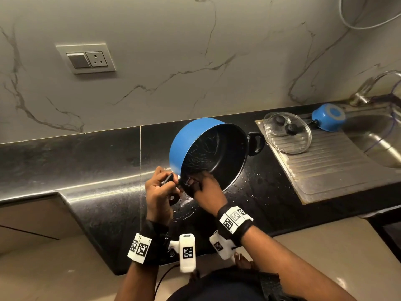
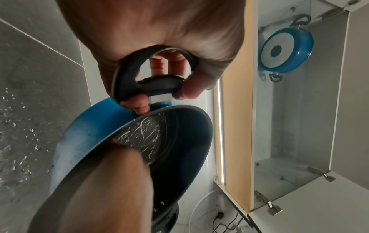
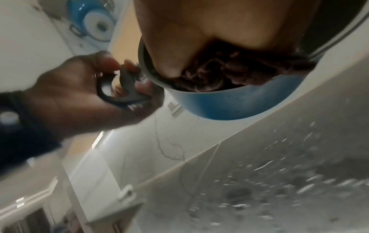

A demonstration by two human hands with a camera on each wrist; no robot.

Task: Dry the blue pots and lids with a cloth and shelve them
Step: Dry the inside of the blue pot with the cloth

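While the left hand (image 1: 159,190) grips the tilted pot's (image 1: 208,148) handle over the table (image 1: 86,161), the right hand (image 1: 206,187) pinches a cloth (image 3: 229,74) inside; 1 pot (image 2: 285,50) is shelved (a lid (image 1: 287,132) and a small pot (image 1: 328,117) wait right).

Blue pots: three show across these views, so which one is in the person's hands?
The large blue pot, tilted over the counter: the left hand grips its loop handle while the right hand presses a dark cloth inside. The small blue saucepan lies by the sink; a third blue pot sits in the cabinet.
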